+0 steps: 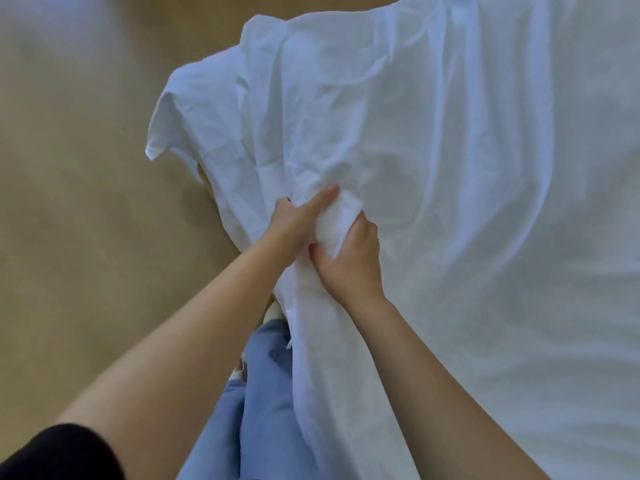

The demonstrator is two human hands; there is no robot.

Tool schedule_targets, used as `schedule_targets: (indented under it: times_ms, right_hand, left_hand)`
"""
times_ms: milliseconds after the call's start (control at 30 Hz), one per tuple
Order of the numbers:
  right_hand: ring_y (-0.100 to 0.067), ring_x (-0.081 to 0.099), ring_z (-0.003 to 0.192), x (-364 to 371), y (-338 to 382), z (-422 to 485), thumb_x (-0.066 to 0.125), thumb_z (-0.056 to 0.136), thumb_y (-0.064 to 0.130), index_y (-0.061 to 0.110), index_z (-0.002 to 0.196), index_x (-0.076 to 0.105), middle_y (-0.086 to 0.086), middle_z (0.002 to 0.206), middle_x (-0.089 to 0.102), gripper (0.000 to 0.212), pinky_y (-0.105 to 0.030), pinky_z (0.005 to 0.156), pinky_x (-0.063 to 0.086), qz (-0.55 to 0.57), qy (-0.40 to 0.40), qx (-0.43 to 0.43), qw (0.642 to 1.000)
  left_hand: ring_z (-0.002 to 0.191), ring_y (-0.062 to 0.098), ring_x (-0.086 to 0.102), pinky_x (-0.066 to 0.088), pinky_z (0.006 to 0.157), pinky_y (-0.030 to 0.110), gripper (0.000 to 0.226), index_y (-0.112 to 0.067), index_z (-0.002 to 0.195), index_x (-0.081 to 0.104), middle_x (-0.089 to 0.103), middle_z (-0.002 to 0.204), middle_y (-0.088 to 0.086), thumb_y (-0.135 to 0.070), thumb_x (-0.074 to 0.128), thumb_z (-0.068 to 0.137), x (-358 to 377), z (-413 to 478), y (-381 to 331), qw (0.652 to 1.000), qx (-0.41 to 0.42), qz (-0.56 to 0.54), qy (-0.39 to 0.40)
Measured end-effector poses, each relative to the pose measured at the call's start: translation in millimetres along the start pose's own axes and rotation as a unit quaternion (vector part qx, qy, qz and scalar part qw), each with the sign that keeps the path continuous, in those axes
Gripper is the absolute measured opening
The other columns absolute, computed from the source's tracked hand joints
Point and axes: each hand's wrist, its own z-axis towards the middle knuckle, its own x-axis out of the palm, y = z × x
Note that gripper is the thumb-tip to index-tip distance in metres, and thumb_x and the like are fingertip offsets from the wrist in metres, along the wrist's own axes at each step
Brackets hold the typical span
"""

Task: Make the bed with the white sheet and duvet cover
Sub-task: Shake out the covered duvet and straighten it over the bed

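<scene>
A white sheet [433, 150] lies spread over the bed, filling the right and centre of the head view, creased into long folds. Its left edge hangs loose over the side, with a corner [156, 147] sticking out above the floor. A bunched fold of this white fabric [337, 220] is gathered at the bed's near-left edge. My left hand [298, 220] grips that bunch from the left, thumb laid along the top. My right hand [349, 258] grips the same bunch just below and to the right. Whether the cloth is the sheet or the duvet cover cannot be told.
Tan flooring [86, 202] stretches to the left of the bed. My legs in blue trousers [263, 393] stand close against the bed's side at the bottom centre. A black sleeve [52, 455] shows at the lower left corner.
</scene>
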Motion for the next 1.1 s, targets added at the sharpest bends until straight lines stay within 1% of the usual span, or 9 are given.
schedule_targets:
  times_ms: [167,367,467,533,700,867,967,1033,1100]
  right_hand:
    - [-0.026,0.045,0.116,-8,12,49,0.069,0.076,0.032,0.005,0.135,0.038,-0.012,0.123,0.048,0.073,-0.029,0.095,0.038,0.042,-0.054,0.014,0.998]
    - [-0.018,0.019,0.135,-18,31,71,0.053,0.075,0.051,0.022,0.15,0.017,-0.004,0.148,0.024,0.088,-0.032,0.108,0.02,0.019,0.028,-0.053,0.998]
    - [-0.028,0.002,0.144,5,27,77,0.055,0.086,0.043,0.021,0.15,0.017,-0.01,0.156,0.004,0.077,-0.044,0.113,0.016,-0.123,0.199,-0.01,0.972]
    - [-0.033,0.011,0.141,7,31,87,0.05,0.083,0.039,0.012,0.144,0.029,-0.014,0.152,0.014,0.07,-0.041,0.111,0.019,-0.102,0.171,-0.003,0.98]
    - [-0.022,0.037,0.122,-20,64,122,0.061,0.084,0.04,0.009,0.133,0.042,-0.004,0.132,0.04,0.062,-0.023,0.093,0.03,0.031,0.047,-0.058,0.997]
    - [-0.029,0.041,0.123,0,96,143,0.072,0.075,0.045,0.008,0.138,0.033,-0.01,0.13,0.046,0.083,-0.036,0.099,0.036,-0.061,0.117,-0.057,0.99]
    - [-0.031,0.052,0.112,12,104,150,0.061,0.088,0.031,0.007,0.123,0.039,-0.01,0.12,0.055,0.048,-0.031,0.079,0.037,-0.043,0.109,-0.045,0.992]
    - [-0.033,0.058,0.098,11,109,152,0.056,0.093,0.024,0.012,0.105,0.038,-0.009,0.104,0.06,0.025,-0.029,0.068,0.032,-0.007,0.049,-0.045,0.998]
    - [-0.03,0.058,0.078,6,118,145,0.058,0.092,0.022,0.016,0.09,0.034,-0.004,0.079,0.056,0.025,-0.029,0.059,0.027,0.033,-0.058,-0.094,0.993]
  left_hand:
    - [0.083,0.015,0.067,0.053,0.072,0.027,0.008,-0.014,0.087,0.064,0.07,0.09,0.002,-0.01,0.069,0.082,21,1,-31,0.996,0.075,-0.031,-0.046]
    - [0.052,0.005,0.054,0.041,0.049,0.02,0.026,-0.027,0.059,0.052,0.06,0.057,-0.007,-0.021,0.061,0.082,-50,-60,18,0.875,0.318,0.187,-0.314]
    - [0.069,0.038,0.063,0.046,0.056,0.037,0.029,-0.007,0.082,0.062,0.064,0.082,0.018,-0.029,0.042,0.083,-53,-34,42,0.806,0.175,0.511,-0.243]
    - [0.099,0.036,0.06,0.045,0.074,0.037,0.032,-0.007,0.113,0.055,0.06,0.111,0.013,-0.026,0.047,0.088,-33,-10,21,0.791,0.066,0.589,-0.149]
    - [0.07,0.013,0.058,0.044,0.062,0.027,0.043,-0.021,0.082,0.054,0.059,0.077,-0.003,-0.058,0.068,0.062,-29,9,-36,0.967,0.165,0.168,-0.093]
    - [0.104,0.021,0.062,0.053,0.087,0.039,0.109,-0.009,0.124,0.05,0.057,0.123,0.007,-0.079,0.072,0.044,-99,83,-73,0.968,0.05,-0.154,-0.191]
    - [0.105,0.022,0.063,0.055,0.081,0.033,0.056,-0.013,0.126,0.055,0.064,0.117,0.004,-0.046,0.066,0.083,-87,104,-95,0.974,0.041,-0.161,-0.155]
    - [0.084,0.017,0.065,0.054,0.071,0.028,0.013,-0.014,0.096,0.065,0.068,0.086,-0.006,-0.021,0.062,0.085,-77,94,-120,0.966,0.12,-0.106,-0.202]
    - [0.053,0.005,0.043,0.037,0.05,0.019,0.024,-0.013,0.063,0.045,0.044,0.052,-0.015,-0.007,0.056,0.083,-80,62,-146,0.938,0.23,-0.056,-0.253]
